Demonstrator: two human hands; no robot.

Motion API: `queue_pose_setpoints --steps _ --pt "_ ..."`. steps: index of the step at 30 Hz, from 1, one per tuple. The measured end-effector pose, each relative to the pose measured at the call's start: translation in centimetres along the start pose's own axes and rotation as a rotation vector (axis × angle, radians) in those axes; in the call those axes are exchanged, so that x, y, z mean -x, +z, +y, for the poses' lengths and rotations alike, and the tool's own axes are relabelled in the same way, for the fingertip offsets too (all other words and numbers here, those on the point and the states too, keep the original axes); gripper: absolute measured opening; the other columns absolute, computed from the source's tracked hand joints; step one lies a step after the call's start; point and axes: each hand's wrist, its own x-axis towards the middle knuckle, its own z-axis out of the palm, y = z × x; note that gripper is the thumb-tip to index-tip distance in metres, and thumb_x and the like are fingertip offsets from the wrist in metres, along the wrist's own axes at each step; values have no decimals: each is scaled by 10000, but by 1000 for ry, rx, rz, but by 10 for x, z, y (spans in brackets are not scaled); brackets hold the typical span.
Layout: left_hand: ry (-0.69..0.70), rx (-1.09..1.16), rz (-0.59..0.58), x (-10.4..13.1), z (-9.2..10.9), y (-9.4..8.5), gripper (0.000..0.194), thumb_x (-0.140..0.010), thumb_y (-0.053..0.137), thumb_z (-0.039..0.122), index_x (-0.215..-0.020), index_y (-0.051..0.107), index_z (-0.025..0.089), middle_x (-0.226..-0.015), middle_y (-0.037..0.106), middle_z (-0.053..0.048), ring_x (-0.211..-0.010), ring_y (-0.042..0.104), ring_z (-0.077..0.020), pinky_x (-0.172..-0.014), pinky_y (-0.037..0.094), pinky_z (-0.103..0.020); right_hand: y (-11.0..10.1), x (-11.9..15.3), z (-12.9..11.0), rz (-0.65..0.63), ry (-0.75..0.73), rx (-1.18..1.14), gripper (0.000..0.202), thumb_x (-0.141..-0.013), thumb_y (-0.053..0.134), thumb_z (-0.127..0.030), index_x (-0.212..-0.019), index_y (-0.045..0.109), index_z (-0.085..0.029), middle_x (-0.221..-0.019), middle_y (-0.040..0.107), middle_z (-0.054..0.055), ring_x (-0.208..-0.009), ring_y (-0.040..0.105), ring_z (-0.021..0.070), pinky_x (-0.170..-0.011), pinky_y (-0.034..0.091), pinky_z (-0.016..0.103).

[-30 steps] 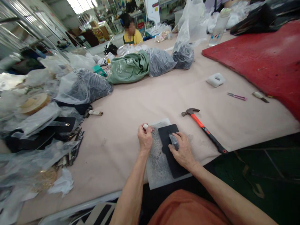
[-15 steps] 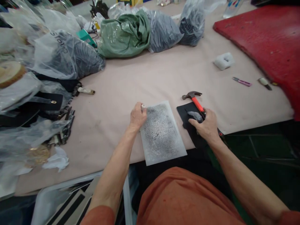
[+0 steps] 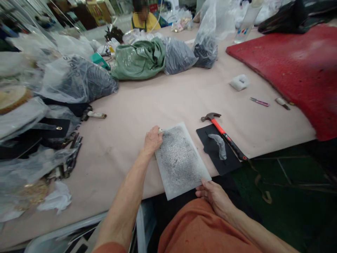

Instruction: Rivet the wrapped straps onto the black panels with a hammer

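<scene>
A pale board (image 3: 181, 160) with dark speckles lies in front of me, its near edge reaching past the table edge. At its far left corner my left hand (image 3: 153, 140) is closed, with a small whitish bit (image 3: 160, 130) showing at the fingertips; what it grips is hidden. My right hand (image 3: 214, 195) pinches the board's near right corner, thumb on top and fingers below. To the right of the board lies a flat black piece (image 3: 207, 135) with a curved, plastic-wrapped handle (image 3: 221, 146) on it. A claw hammer (image 3: 219, 128) with an orange and black handle rests along its right edge.
Plastic-wrapped bundles (image 3: 79, 77) and a green bag (image 3: 139, 59) line the table's left and back. A red slab (image 3: 295, 70), a white block (image 3: 239, 82), thread snips (image 3: 259, 102) and a brush (image 3: 282, 103) are at right. A person (image 3: 144, 19) sits beyond.
My right hand has left the black piece and hammer handle and moved down-left to the board's near corner. My left hand stays at the board. The view has tilted up.
</scene>
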Motion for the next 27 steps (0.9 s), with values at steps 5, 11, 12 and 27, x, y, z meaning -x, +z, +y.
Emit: queue_pose_setpoints --steps 5,11,12,27 --pt "-355 53 85 42 -42 -17 215 -881 537 318 -1052 592 200 -977 714 -119 -914 667 -275 -756 459 -331 19 -19 -51 9 -376 303 473 -779 647 -652 -733 583 -185 -645 618 16 -539 570 152 -511 413 270" --pt "-705 46 286 117 -77 -29 219 -846 546 373 -968 585 195 -853 684 -123 -787 643 -299 -710 462 -377 73 -70 -134 78 -797 805 243 -831 539 -390 -721 633 -195 -629 610 18 -628 566 173 -609 439 289" --pt "-718 62 316 126 -78 -28 226 -846 543 395 -957 582 202 -842 678 -115 -780 639 -295 -710 465 -380 79 -71 -140 70 -821 825 207 -815 553 -365 -746 655 -199 -677 643 32 -674 590 187 -659 458 305" --pt "-577 550 412 158 -69 -2 409 -812 579 499 -1105 656 224 -1115 734 -77 -1054 670 -259 -911 528 -364 -36 -75 -123 349 -684 920 427 -827 541 -626 -940 636 -225 -783 678 41 -717 647 256 -695 503 408"
